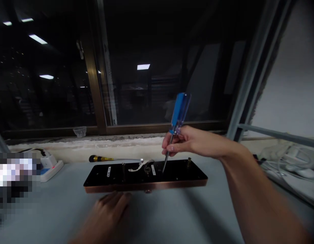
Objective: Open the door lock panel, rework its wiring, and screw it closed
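My right hand [181, 140] is closed around the shaft of a screwdriver [181, 110] with a blue and clear handle, just below that handle. The screwdriver stands tilted, its tip reaching down to the top of a long black panel [144, 177] with copper-coloured sides. On the panel are white labels, brass posts [189, 162] and a whitish strip [138, 167] near a small round fitting. Against the panel's front edge, my left hand [108, 210] rests low with curled fingers; whether anything is in them is hidden.
Behind the panel lies a second screwdriver [106, 158] with a black and yellow handle. A white power strip [54, 171] with a plugged-in adapter is at the left. A clear plastic cup [80, 131] sits on the window ledge. Bundled cables [293, 162] lie at the right.
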`<state>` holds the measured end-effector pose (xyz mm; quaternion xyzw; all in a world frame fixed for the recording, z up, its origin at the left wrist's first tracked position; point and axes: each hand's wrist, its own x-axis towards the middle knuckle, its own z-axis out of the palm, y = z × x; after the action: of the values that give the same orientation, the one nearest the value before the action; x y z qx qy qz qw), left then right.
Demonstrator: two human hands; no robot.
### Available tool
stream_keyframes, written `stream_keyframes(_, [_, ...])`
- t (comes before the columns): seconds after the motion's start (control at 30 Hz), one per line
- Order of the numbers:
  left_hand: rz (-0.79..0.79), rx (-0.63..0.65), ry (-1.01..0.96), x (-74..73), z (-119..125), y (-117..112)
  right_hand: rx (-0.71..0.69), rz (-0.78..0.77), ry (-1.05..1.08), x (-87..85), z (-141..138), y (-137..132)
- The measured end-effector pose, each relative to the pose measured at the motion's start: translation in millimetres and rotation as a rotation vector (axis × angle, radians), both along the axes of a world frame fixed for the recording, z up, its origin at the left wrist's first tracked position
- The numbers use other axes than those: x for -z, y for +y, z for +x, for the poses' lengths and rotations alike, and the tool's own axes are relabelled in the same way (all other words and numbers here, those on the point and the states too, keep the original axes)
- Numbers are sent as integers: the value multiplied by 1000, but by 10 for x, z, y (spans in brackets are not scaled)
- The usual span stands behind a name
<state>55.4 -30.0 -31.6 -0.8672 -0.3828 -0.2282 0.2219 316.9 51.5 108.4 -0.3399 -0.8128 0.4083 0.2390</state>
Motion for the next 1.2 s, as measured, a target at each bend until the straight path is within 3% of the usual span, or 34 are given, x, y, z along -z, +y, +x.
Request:
stream_keyframes(0.13, [166,138,-111,-174,423,48,-76,-9,-57,-20,72,-11])
stream_keyframes(0.33, [96,2,-208,-170,833,346,-203,-95,-67,0,233,-2])
stream_keyframes(0.47, [48,-29,-258,-84,839,466,-248,-114,-30,4,285,-7])
stream_keyframes(0.63, [164,50,-213,-46,751,516,-11,-155,7,33,148,47])
stream_keyframes(0.83, [209,131,-161,-75,693,561,68,-68,39,74,-55,96])
stream_keyframes(1.0, [186,176,-189,-89,684,607,25,-140,97,85,-79,102])
stream_keyframes(1.2, [165,194,-250,-120,664,638,262,47,-76,115,-186,205])
